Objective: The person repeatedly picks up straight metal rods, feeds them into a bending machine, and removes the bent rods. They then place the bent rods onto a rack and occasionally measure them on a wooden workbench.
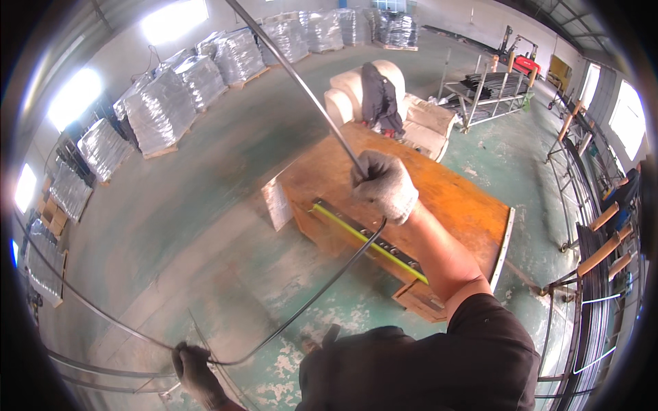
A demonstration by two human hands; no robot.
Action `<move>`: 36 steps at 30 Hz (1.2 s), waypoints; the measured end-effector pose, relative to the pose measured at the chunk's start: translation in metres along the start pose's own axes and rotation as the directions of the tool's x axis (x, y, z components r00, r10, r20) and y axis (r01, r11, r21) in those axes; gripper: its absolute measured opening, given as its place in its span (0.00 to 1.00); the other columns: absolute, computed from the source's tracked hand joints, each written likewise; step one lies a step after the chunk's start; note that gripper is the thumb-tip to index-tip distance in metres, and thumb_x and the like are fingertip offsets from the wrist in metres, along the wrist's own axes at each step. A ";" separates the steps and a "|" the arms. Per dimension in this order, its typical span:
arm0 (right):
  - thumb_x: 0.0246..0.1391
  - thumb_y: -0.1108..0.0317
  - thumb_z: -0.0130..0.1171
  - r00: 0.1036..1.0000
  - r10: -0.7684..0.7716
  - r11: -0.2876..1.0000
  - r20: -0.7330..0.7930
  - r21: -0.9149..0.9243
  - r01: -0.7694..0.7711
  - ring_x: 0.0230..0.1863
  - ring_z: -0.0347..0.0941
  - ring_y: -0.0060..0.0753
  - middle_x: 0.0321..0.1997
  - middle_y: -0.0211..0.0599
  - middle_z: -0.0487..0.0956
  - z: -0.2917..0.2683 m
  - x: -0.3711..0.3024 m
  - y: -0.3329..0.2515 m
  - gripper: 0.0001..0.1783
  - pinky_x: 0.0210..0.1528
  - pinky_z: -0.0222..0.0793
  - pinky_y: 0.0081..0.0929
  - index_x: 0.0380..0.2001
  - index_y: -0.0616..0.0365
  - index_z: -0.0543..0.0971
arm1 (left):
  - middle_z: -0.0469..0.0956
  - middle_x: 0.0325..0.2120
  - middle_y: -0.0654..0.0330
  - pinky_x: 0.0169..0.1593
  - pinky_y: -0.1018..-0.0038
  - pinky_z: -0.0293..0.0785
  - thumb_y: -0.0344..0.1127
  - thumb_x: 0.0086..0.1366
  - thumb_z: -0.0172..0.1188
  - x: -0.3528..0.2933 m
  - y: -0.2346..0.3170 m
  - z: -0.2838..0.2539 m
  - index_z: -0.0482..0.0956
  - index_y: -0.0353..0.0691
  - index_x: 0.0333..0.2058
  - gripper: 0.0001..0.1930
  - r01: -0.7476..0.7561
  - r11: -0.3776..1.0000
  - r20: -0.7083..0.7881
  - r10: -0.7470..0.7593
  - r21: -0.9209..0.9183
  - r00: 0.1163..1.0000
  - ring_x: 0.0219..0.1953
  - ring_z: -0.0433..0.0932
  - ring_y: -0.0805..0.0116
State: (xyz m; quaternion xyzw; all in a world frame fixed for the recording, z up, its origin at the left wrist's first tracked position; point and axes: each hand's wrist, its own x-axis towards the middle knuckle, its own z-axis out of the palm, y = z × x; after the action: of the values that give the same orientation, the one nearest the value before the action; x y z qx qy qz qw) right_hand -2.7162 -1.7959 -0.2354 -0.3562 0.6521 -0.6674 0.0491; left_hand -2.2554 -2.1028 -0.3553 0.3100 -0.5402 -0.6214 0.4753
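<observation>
My right hand (385, 183), in a pale grey work glove, is closed around a long thin metal rod (301, 85) above the desk. The rod slants up past the top left of the view. From below that fist a dark bendy length (322, 291) curves down to my left hand (195, 375); whether it is one piece with the shiny rod is hidden inside the fist. Low at the left, my left hand, in a dark-looking glove, is closed on this length, which runs on toward the left rim. Beneath the right arm stands an orange-brown wooden desk (459, 198).
A yellow strip (363, 238) lies along the desk's near edge. Behind it is a cream armchair (346, 103) with a dark jacket (380, 96). Wrapped pallets (161, 113) line the left wall. Metal racks (480, 103) with dark rods stand behind and along the right.
</observation>
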 end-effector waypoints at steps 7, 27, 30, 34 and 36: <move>0.42 0.90 0.67 0.990 -0.066 0.992 -0.122 -0.113 0.052 0.29 0.74 0.21 0.27 0.28 0.78 0.050 0.083 0.040 0.17 0.32 0.71 0.24 0.27 0.55 0.74 | 0.82 0.29 0.57 0.43 0.71 0.79 0.23 0.70 0.60 0.125 -0.008 0.014 0.79 0.33 0.43 0.05 0.150 0.977 0.192 -0.178 0.154 0.965 0.33 0.82 0.67; 0.76 0.52 0.62 0.961 0.242 0.944 -0.136 0.262 -0.201 0.22 0.60 0.13 0.25 0.18 0.69 -0.015 0.445 0.422 0.24 0.25 0.51 0.17 0.55 0.66 0.79 | 0.83 0.33 0.57 0.46 0.69 0.80 0.22 0.70 0.63 0.440 -0.164 0.329 0.79 0.33 0.41 0.04 0.248 0.872 0.228 -0.367 0.421 0.902 0.37 0.83 0.66; 0.78 0.56 0.59 0.969 0.237 0.953 -0.073 0.210 -0.218 0.27 0.66 0.17 0.28 0.22 0.73 -0.025 0.501 0.469 0.25 0.31 0.59 0.19 0.63 0.68 0.77 | 0.82 0.30 0.58 0.42 0.69 0.79 0.21 0.65 0.64 0.480 -0.205 0.373 0.80 0.34 0.37 0.04 0.311 0.814 0.163 -0.437 0.491 0.885 0.32 0.82 0.66; 0.77 0.67 0.56 0.884 0.458 0.887 -0.095 0.116 -0.447 0.26 0.66 0.18 0.29 0.23 0.74 -0.028 0.563 0.544 0.15 0.30 0.61 0.21 0.57 0.65 0.82 | 0.82 0.29 0.56 0.36 0.68 0.81 0.21 0.65 0.65 0.531 -0.266 0.417 0.79 0.33 0.38 0.05 0.384 0.759 0.076 -0.492 0.526 0.867 0.30 0.83 0.65; 0.76 0.66 0.57 0.845 0.521 0.850 -0.122 0.163 -0.501 0.25 0.67 0.17 0.28 0.23 0.74 -0.019 0.585 0.578 0.14 0.29 0.62 0.20 0.54 0.64 0.83 | 0.82 0.29 0.56 0.34 0.67 0.82 0.21 0.65 0.66 0.556 -0.305 0.422 0.79 0.33 0.39 0.06 0.410 0.749 0.032 -0.498 0.521 0.867 0.29 0.84 0.64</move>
State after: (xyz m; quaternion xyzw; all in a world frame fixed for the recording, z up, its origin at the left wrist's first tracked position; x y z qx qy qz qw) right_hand -3.3906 -2.1737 -0.5158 -0.1105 0.6821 -0.6961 0.1945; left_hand -2.9102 -2.4693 -0.4839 0.4900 -0.6279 -0.5816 0.1654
